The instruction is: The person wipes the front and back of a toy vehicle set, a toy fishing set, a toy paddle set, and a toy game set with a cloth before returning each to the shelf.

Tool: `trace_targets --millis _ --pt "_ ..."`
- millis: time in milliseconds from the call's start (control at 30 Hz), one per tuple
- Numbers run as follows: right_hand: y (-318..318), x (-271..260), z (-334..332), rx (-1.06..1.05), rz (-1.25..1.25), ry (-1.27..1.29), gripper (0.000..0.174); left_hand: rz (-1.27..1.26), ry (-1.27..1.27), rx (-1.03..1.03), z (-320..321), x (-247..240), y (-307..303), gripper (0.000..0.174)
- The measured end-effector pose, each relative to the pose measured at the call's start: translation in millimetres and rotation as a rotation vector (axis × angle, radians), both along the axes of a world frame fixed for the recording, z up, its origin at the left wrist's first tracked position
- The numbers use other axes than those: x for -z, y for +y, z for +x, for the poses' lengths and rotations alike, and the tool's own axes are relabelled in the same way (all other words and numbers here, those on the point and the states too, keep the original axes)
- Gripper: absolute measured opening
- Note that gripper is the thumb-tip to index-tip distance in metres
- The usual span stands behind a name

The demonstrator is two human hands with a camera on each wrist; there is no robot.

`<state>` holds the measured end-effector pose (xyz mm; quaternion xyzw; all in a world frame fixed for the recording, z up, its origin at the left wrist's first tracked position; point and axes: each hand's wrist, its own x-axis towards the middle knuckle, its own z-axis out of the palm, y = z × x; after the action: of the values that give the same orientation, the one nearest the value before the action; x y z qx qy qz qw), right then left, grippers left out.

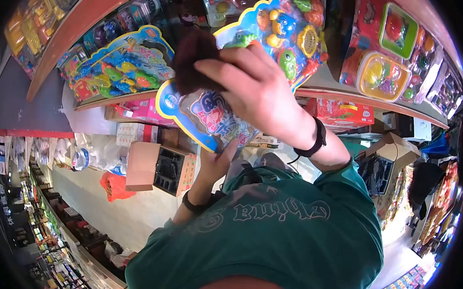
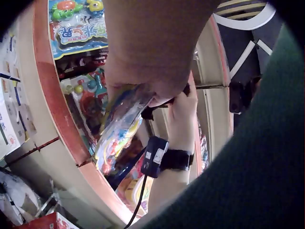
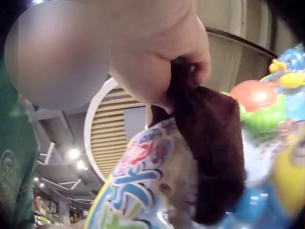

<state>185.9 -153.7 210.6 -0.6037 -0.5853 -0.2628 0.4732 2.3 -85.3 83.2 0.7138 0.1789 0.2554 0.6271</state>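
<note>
My left hand (image 1: 216, 163) grips the lower edge of a toy package (image 1: 202, 111), its thumb over the printed front. The package has a blue and yellow wavy border and shiny clear plastic; in the left wrist view the same package (image 2: 119, 136) is seen nearly edge-on. My right hand (image 1: 263, 88) pinches a dark maroon cloth (image 1: 195, 61) between thumb and fingers. In the right wrist view the cloth (image 3: 217, 152) hangs down over the package's printed face. Bright plastic toys (image 1: 287, 37) in clear packaging show beyond the right hand.
A shelf with a red edge (image 1: 395, 112) curves across the front. Another blue-bordered toy package (image 1: 120, 68) leans on it at left, and toys in green and yellow frames (image 1: 384, 76) stand at right. Below are an opened cardboard box (image 1: 142, 166) and an orange-red bag (image 1: 116, 186) on the floor.
</note>
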Motion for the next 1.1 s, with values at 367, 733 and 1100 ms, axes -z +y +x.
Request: trace_targets --millis 367,733,1100 --pt "-28 58 48 0.137 -0.055 0.475 0.029 0.119 -0.052 0.02 2 0 4 0.028" --pt "-60 77 54 0.202 -0.174 0.569 0.03 -0.017 -0.075 0.013 -1 12 10 0.036" --pt "-34 95 52 0.107 -0.259 0.487 0.038 0.049 -0.104 -0.033 6 13 10 0.033"
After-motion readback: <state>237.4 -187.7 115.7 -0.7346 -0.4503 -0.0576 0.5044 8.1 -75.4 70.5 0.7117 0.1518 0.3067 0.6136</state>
